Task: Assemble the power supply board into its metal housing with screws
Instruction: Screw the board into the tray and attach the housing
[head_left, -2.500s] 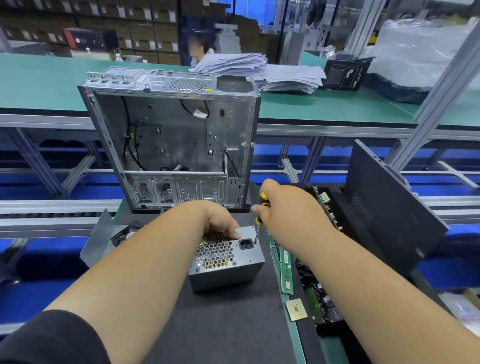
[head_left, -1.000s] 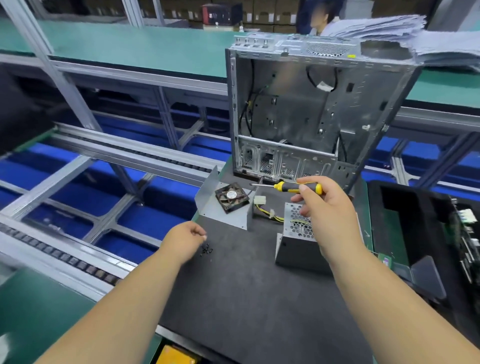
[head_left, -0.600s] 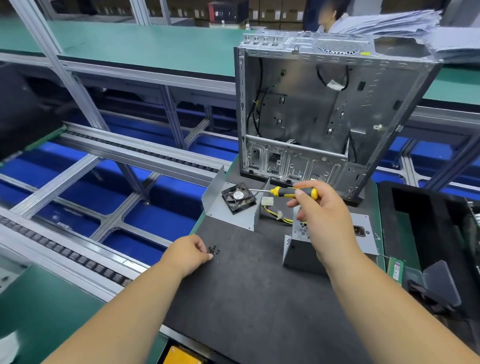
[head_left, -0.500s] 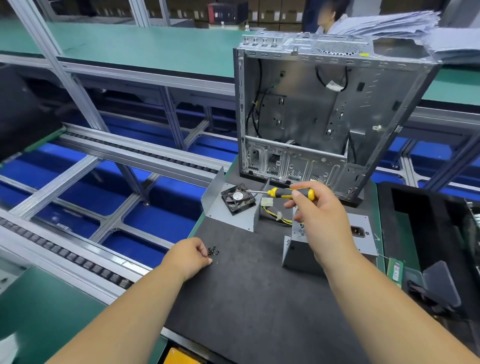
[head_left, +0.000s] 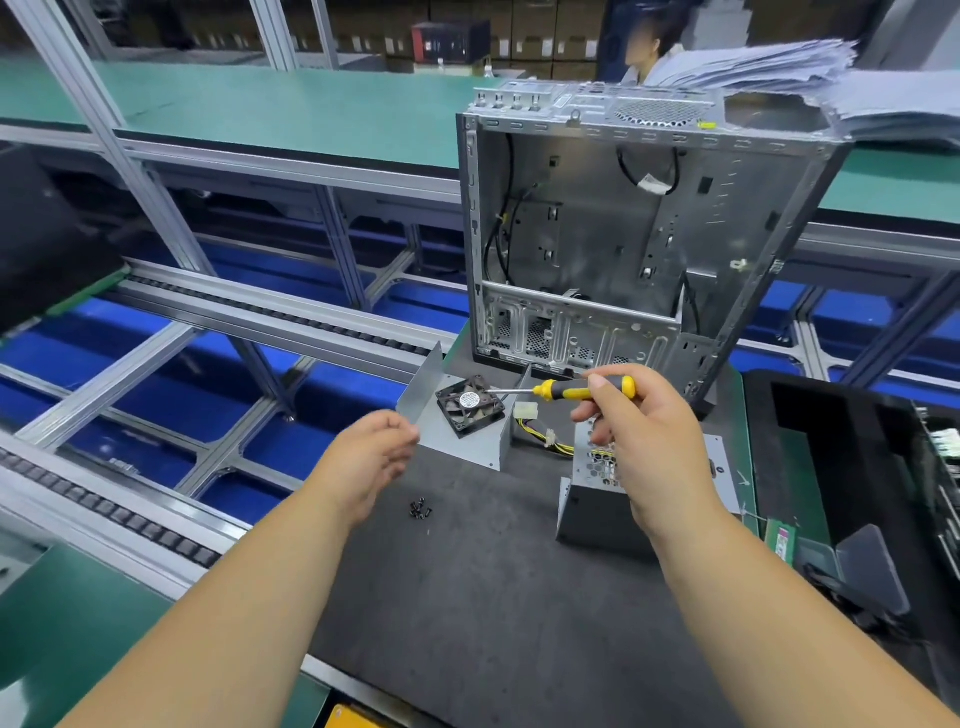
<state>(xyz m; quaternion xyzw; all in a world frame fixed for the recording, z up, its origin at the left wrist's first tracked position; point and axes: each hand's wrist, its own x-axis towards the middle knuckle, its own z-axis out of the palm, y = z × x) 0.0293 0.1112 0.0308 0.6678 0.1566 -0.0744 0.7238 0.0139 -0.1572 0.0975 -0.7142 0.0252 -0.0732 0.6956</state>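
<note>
The grey power supply box (head_left: 597, 514) with its honeycomb grille stands on the black mat (head_left: 493, 613), partly hidden by my right hand (head_left: 649, 447). That hand grips a yellow-and-black screwdriver (head_left: 566, 389) held level, tip pointing left. My left hand (head_left: 369, 457) hovers above the mat with thumb and fingertips pinched together on a small screw that is almost hidden. A little pile of black screws (head_left: 418, 509) lies just below it. A bent metal cover with a black fan (head_left: 470, 405) sits behind, with yellow wires (head_left: 545, 441) beside it.
An open silver computer case (head_left: 623, 234) stands upright at the mat's far edge. A black foam tray (head_left: 831, 467) with boards lies to the right. Roller conveyor rails (head_left: 156, 338) run on the left over blue bins. Paper stacks (head_left: 779, 57) sit beyond the case.
My left hand has lifted off the screw pile and moved up and right, fingertips pinched. The right hand with the screwdriver has stayed almost still above the power supply.
</note>
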